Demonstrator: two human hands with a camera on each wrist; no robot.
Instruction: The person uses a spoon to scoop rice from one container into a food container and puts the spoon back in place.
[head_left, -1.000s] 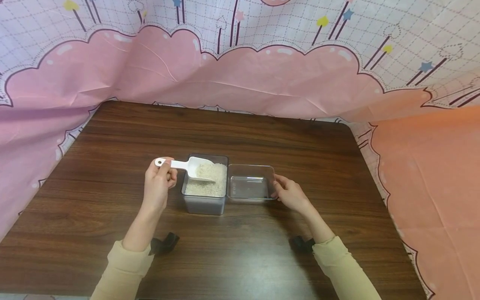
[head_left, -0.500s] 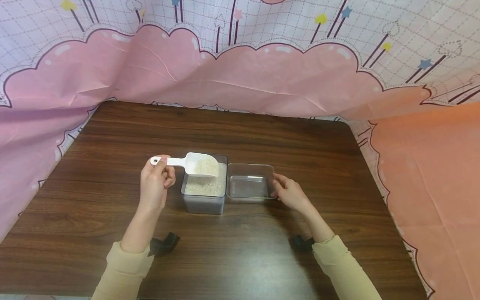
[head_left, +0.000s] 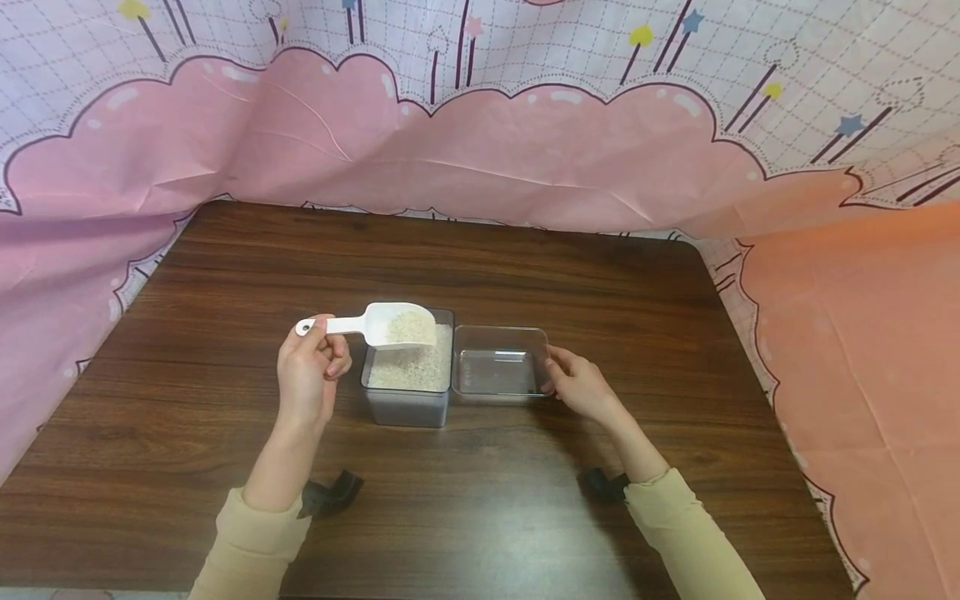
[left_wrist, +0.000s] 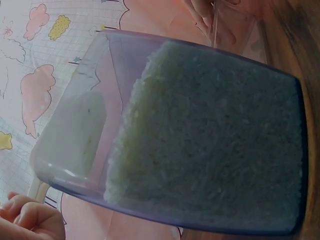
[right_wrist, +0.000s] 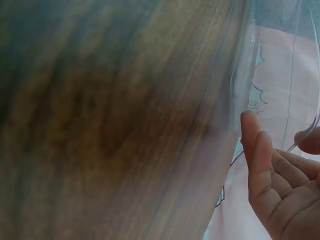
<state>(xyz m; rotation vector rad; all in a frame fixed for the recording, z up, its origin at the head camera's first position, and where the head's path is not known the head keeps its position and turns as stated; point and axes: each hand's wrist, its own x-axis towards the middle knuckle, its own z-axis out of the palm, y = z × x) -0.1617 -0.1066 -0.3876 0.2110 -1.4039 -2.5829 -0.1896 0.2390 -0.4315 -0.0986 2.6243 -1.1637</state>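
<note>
My left hand point(head_left: 303, 375) grips the handle of a white scoop point(head_left: 378, 323), which carries a small heap of rice point(head_left: 409, 327). The scoop is level above a tall clear container point(head_left: 408, 408) filled most of the way with more rice. In the left wrist view, the scoop's bowl point(left_wrist: 77, 135) shows through the container's wall, above the rice surface, with my left hand point(left_wrist: 32, 220) at lower left. My right hand point(head_left: 581, 385) holds the right end of a shallow clear plastic box point(head_left: 498, 402) with nothing in it. In the right wrist view, fingers point(right_wrist: 260, 155) lie along its side.
The box stands directly right of the rice container on a dark wooden table point(head_left: 480, 267). Black wrist straps point(head_left: 330, 493) show at both forearms. A pink patterned curtain point(head_left: 480, 175) hangs behind the table and along its sides.
The scoop has risen out of the rice, levelled and shifted slightly left with my left hand, carrying rice. My right hand and the clear box have stayed in place.
</note>
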